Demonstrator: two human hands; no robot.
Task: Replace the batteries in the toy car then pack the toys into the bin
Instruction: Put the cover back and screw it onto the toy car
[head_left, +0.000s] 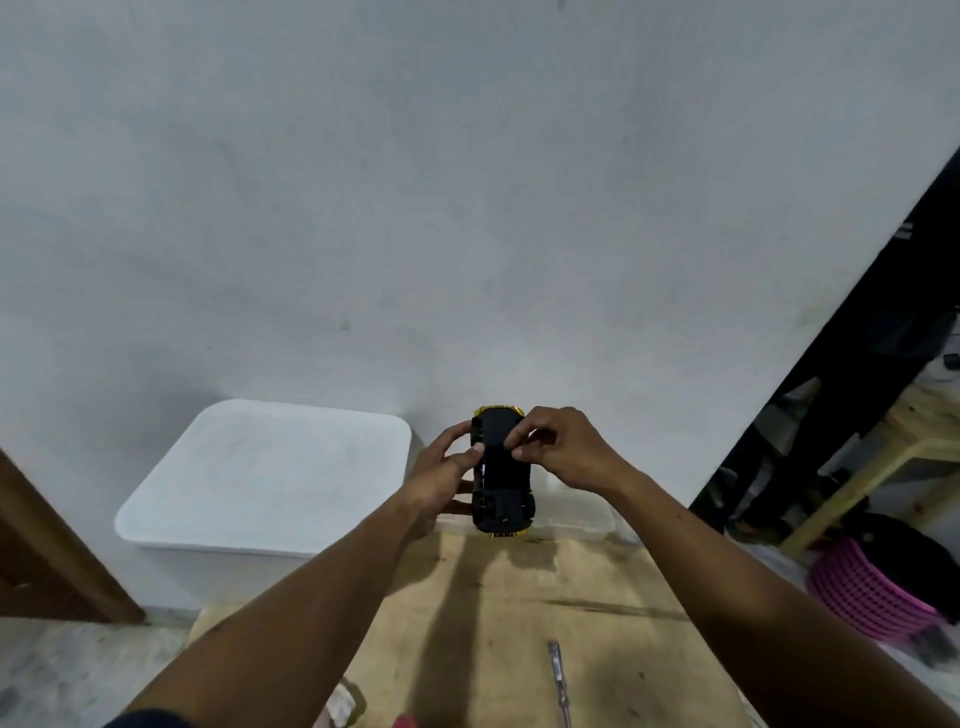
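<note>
over the far edge of the wooden table (613, 587), in the head view, both hands hold the toy car (501, 480) up in the air, clear of the tabletop. the car is turned over, so its black underside faces the camera, and a strip of yellow body shows at its far end and its near end. the left hand (441, 480) grips the car along its left side, with the fingers wrapped behind and the thumb pressed on the underside. the right hand (561, 447) comes in from the right, its fingers curled and pinching at the upper middle of the underside; what lies under the fingertips is too dark to tell.

just behind the car, at the table's far edge, sits a clear plastic container (582, 522), partly hidden by the car. a white bin (265, 478) stands beside the table's far left corner, against the wall, its top a flat pale surface. a slim screwdriver (560, 680) lies on the table near its near edge, between the two forearms and closer to the right one. off the table's right edge, low down, stands a pink ribbed basket (867, 592).
</note>
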